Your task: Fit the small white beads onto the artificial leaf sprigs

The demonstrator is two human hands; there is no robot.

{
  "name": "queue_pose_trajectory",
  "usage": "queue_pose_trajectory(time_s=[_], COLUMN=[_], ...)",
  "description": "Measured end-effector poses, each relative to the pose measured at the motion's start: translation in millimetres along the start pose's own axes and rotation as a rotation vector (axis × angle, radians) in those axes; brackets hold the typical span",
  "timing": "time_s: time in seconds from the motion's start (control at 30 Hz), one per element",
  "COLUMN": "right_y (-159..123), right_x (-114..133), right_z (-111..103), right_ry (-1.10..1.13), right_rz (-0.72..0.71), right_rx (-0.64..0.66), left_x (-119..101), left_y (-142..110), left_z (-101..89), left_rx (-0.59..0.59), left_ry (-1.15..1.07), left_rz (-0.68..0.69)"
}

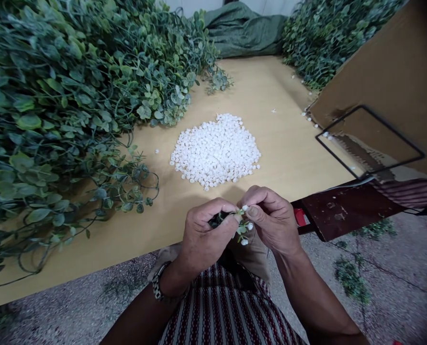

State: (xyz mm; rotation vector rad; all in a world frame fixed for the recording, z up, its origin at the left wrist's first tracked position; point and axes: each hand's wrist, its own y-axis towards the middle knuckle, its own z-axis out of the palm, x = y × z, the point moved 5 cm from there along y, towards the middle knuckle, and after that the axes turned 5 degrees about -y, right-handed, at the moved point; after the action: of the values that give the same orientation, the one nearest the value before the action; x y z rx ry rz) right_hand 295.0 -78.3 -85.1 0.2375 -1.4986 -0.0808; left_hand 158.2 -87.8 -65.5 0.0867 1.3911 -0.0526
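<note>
Just off the table's front edge, my left hand [209, 235] is closed around an artificial leaf sprig [241, 230] with small green leaves and several white beads on its tips. My right hand [273, 220] pinches a small white bead [245, 208] at the sprig's top, thumb against forefinger. Whether that bead sits on a stem tip is too small to tell. Beyond both hands a heap of white beads [215, 151] lies on the table [281, 158]. The rest of the sprig is hidden inside my left fist.
A large pile of artificial greenery [91, 72] covers the table's left side, with loose stems trailing forward. More greenery [317, 43] stands at the back right, beside a cardboard sheet [386, 81] and a black wire frame [369, 139]. A dark red drawer [350, 211] juts out below.
</note>
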Motion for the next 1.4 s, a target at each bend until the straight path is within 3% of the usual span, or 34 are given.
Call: queue_pose_trajectory(time_s=[0.43, 0.67, 1.0, 1.4], right_y=[-4.4, -6.0, -8.4, -15.3], right_x=[9.2, 15.8, 18.0, 26.8], right_z=[-1.2, -3.3, -2.1, 2.6], right_ry=[-0.228, -0.347, -0.437, -0.672], right_rz=[-0.168, -0.291, -0.347, -0.558], right_rx=[-0.090, -0.110, -0.118, -0.187], left_x=[-3.1, -3.4, -4.7, -4.6], left_y=[-0.7, -1.4, 0.7, 2.1], left_z=[0.2, -0.1, 1.1, 5.0], left_rx=[-0.079, -0.072, -0.088, -0.046], left_ry=[0.085, 0.080, 0.112, 0.171], left_rz=[0.035, 0.040, 0.046, 0.095])
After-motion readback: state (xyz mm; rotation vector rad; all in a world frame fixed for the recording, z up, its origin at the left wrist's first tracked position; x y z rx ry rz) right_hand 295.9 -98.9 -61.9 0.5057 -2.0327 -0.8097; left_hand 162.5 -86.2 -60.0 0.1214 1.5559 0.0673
